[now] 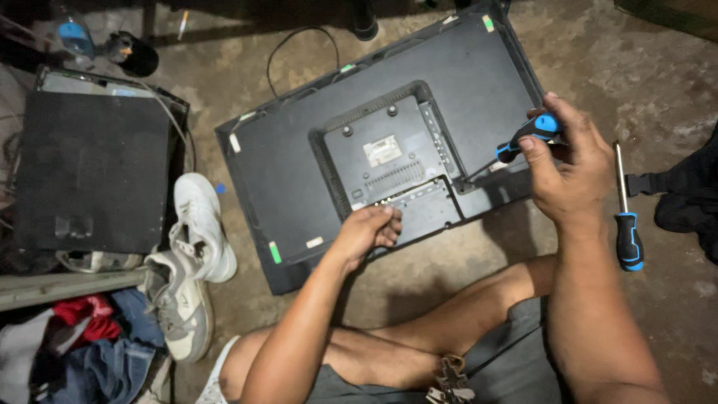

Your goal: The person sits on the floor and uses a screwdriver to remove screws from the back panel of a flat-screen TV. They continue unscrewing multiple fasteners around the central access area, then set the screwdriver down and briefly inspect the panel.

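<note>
Seated person: bare legs crossed on the concrete floor; a bunch of keys hangs at the waist of the grey shorts.
Left hand: fingers curled, pressing down on the near edge of the television's back cover, just beside the recessed port panel; it holds nothing.
Right hand: closed around a screwdriver with a blue-and-black handle; the shaft slants down and left, its tip at the cover just right of the raised central housing.
Television: flat panel lying screen down on the floor, turned at an angle, black back cover up; pale label on the central housing.
Second screwdriver: on the floor just right of the right hand, handle nearest the person, untouched.
White trainers: a pair, left of the television, touching its near left corner.
Clothing heap: red and blue fabric, near left.
Dark flat panel: lying flat at far left, well apart from the hands.
Black cable: looped beyond the television's far edge.
</note>
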